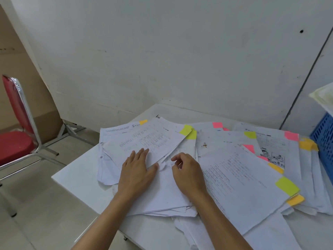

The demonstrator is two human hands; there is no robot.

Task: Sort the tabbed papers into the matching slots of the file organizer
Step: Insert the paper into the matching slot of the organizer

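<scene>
1. Tabbed papers [234, 168] lie fanned over white counter [77, 186], beside blue file organizer [324, 139].
2. Left hand [138, 170] flat on top sheet [144, 138], fingers straight.
3. Right hand [187, 173] fingers curled on papers; grip unclear.

Left hand [137, 170] flat on tabbed papers [243, 177], right hand [187, 170] curled beside it, white table [81, 183]

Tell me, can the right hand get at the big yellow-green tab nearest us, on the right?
Probably yes. The yellow-green tab lies uncovered on top of the papers, to the right of the right hand, with only flat sheets between them.
</scene>
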